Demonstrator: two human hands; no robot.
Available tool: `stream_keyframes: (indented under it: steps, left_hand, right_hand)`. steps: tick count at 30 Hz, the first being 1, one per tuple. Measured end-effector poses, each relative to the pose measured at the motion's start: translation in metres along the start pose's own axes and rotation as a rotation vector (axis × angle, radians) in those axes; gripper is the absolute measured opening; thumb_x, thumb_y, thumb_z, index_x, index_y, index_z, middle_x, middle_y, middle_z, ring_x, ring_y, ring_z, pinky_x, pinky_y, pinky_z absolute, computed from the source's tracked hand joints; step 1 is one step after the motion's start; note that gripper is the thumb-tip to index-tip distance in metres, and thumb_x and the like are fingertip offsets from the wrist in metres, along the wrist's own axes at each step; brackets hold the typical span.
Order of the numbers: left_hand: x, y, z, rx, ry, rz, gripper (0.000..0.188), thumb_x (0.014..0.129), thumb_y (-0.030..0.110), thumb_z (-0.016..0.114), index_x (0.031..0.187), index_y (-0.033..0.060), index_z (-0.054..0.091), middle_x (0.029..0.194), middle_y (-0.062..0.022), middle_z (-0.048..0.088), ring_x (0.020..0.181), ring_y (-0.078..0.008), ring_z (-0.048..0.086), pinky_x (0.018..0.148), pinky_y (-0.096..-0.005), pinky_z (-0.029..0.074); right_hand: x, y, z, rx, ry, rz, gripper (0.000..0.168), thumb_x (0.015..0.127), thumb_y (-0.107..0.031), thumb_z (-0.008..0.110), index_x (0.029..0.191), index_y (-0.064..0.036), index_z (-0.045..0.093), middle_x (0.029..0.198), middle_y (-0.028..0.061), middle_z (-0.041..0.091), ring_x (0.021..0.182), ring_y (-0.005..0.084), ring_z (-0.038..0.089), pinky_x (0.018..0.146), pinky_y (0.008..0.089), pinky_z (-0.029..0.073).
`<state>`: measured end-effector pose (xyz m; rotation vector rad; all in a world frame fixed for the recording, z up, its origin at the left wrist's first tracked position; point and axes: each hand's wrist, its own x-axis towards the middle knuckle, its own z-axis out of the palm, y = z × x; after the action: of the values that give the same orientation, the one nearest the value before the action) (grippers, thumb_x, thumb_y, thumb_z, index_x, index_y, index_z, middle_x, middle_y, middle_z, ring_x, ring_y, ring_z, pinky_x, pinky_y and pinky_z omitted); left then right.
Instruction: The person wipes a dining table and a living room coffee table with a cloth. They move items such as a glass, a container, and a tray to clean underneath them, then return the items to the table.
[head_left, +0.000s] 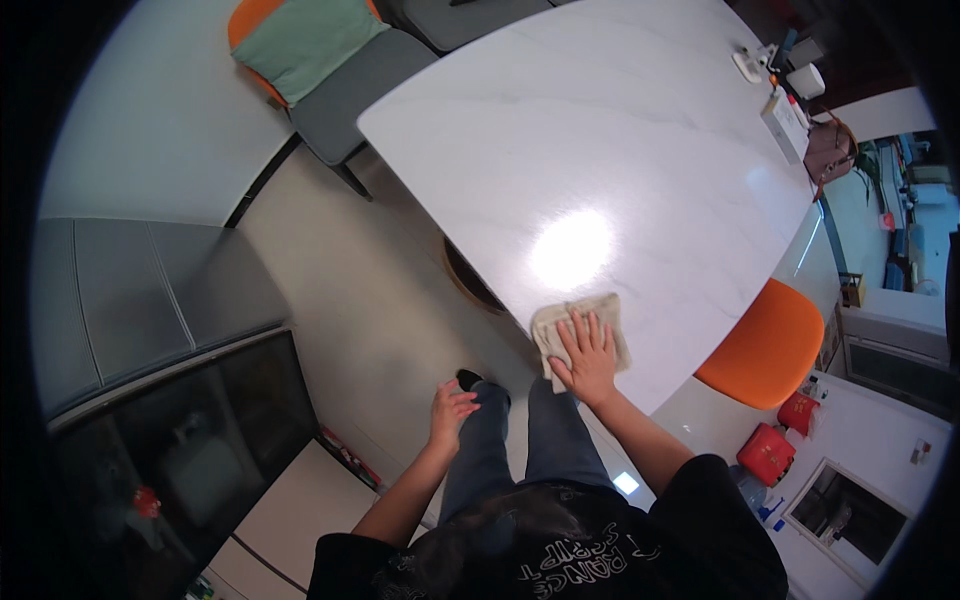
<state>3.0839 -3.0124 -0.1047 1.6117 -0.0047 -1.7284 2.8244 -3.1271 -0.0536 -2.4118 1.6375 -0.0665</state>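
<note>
A folded beige cloth (551, 322) lies on the white marble-patterned tabletop (600, 142), at the edge nearest me. Flat on top of it rests my right hand (589, 360), its fingers spread and pressing the cloth to the surface. My left hand (450, 412) hangs beside the table over the floor, holding nothing, with its fingers loosely apart. A bright light reflection shows on the tabletop just beyond the cloth.
On the table's far right stand a white box (785, 127), a white cup (806, 80) and a brown handbag (829, 150). An orange chair (772, 345) touches the right side. A grey chair (360, 82) with a green cushion (311, 45) stands upper left.
</note>
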Motion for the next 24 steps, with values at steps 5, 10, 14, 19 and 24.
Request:
stream_keyframes:
  steps: [5,10,14,19,24]
  left_hand:
    - [0.015,0.029,-0.081,-0.120,0.231,-0.002,0.052,0.095,0.044,0.038,0.128,0.0039,0.037,0.096,-0.0197,0.062,0.075,-0.0241,0.062,0.077,-0.0340,0.049]
    - [0.047,0.095,-0.083,-0.097,0.239,0.013,0.049,0.093,0.039,0.046,0.127,0.0043,0.039,0.099,-0.0183,0.060,0.076,-0.0251,0.062,0.075,-0.0341,0.050]
    - [0.089,0.175,-0.061,-0.002,0.235,0.102,0.046,0.093,0.036,0.048,0.126,0.0036,0.041,0.100,-0.0167,0.060,0.075,-0.0233,0.062,0.073,-0.0331,0.051]
    - [0.151,0.256,-0.047,0.328,0.324,0.422,0.051,0.097,0.032,0.041,0.133,-0.0029,0.032,0.119,-0.0199,0.049,0.103,-0.0282,0.052,0.092,-0.0389,0.042]
    - [0.190,0.369,0.024,0.916,0.413,0.894,0.049,0.097,0.025,0.040,0.135,-0.0050,0.030,0.136,-0.0249,0.033,0.125,-0.0368,0.033,0.104,-0.0417,0.027]
  right_hand:
    - [0.148,-0.065,0.002,0.033,0.060,-0.220,0.057,0.086,-0.044,0.051,0.138,-0.023,0.038,0.147,0.0041,0.028,0.135,0.0276,0.026,0.107,0.0499,0.020]
    - [0.283,-0.110,0.014,0.075,0.150,-0.281,0.057,0.088,-0.047,0.047,0.139,-0.023,0.037,0.148,0.0032,0.027,0.137,0.0256,0.022,0.110,0.0480,0.016]
    - [0.388,-0.144,0.021,0.135,0.188,-0.289,0.057,0.088,-0.047,0.045,0.139,-0.023,0.036,0.149,0.0022,0.025,0.138,0.0242,0.018,0.112,0.0468,0.010]
    - [0.463,-0.179,0.028,0.185,0.201,-0.306,0.057,0.087,-0.047,0.045,0.138,-0.022,0.037,0.148,0.0024,0.027,0.138,0.0236,0.019,0.112,0.0473,0.009]
    - [0.489,-0.151,0.037,0.278,0.236,-0.336,0.057,0.086,-0.048,0.046,0.136,-0.022,0.041,0.146,0.0026,0.031,0.137,0.0231,0.023,0.112,0.0494,0.010]
